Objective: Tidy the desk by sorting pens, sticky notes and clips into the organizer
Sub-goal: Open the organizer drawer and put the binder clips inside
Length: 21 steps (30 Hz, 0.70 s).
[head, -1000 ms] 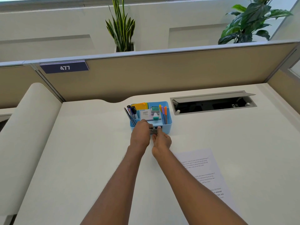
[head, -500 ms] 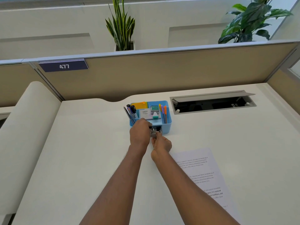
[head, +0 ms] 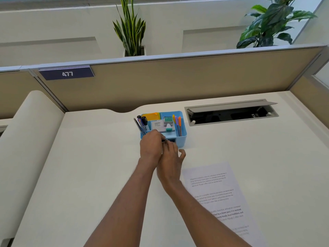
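Both hands meet at the near wall of the light-blue plastic desk organizer (head: 181, 138). Your left hand (head: 151, 147) is curled shut, knuckles up, against the near-left compartment; what it grips cannot be told. Your right hand (head: 171, 157) pinches a small dark clip-like item (head: 164, 140) with thumb and forefinger, its other fingers loosely spread. The item sits just far of your right fingertips, at the mouth of the small near recess (head: 171, 139) in the organizer. Judged from this, move it away from you, straight into that recess. Dark pens (head: 141, 124) stand far-left, coloured pens (head: 177, 124) far-right, and orange sticky notes (head: 151, 115) lie at the far side. One printed paper sheet (head: 219, 195) lies near-right on the desk.
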Each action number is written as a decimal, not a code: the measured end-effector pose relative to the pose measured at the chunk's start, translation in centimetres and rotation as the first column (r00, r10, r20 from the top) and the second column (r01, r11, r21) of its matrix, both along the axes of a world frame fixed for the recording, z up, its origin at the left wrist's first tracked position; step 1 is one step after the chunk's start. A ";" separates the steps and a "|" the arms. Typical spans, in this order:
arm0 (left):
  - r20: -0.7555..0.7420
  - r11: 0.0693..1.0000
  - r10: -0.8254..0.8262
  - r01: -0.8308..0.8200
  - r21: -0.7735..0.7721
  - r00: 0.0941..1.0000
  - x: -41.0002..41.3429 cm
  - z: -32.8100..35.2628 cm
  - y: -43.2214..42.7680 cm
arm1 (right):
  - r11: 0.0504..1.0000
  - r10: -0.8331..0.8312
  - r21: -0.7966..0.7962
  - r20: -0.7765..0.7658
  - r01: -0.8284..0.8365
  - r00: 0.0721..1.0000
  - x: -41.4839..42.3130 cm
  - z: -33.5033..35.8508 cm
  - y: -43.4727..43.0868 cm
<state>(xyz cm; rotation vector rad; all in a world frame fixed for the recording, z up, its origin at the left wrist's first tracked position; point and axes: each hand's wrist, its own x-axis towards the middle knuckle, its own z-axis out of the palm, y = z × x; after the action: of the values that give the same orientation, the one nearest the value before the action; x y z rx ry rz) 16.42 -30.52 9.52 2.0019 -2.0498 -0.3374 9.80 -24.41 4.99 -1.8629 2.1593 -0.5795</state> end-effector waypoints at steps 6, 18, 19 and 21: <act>-0.014 1.000 0.007 -0.007 0.027 1.000 0.1 -0.1 0.0 | 0.998 0.063 -0.003 -0.160 -0.064 0.985 -0.5 -0.8 0.2; 0.026 0.999 -0.031 0.030 0.038 0.999 0.3 -0.3 -0.4 | 0.688 -0.608 0.556 0.792 0.467 -0.046 0.7 0.0 -0.6; 0.021 0.999 -0.027 0.027 0.037 0.999 0.3 -0.3 -0.4 | 0.703 -0.577 0.546 0.813 0.456 -0.084 0.7 0.1 -0.7; 0.010 0.999 -0.021 0.021 0.034 1.000 0.3 -0.3 -0.4 | 0.722 -0.519 0.524 0.842 0.452 -0.147 0.8 0.3 -1.1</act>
<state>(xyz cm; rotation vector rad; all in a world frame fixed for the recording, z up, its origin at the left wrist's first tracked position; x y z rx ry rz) 16.72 -30.94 9.23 2.0067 -2.0863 -0.3689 10.55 -25.53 5.27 -0.0182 1.5604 -1.3820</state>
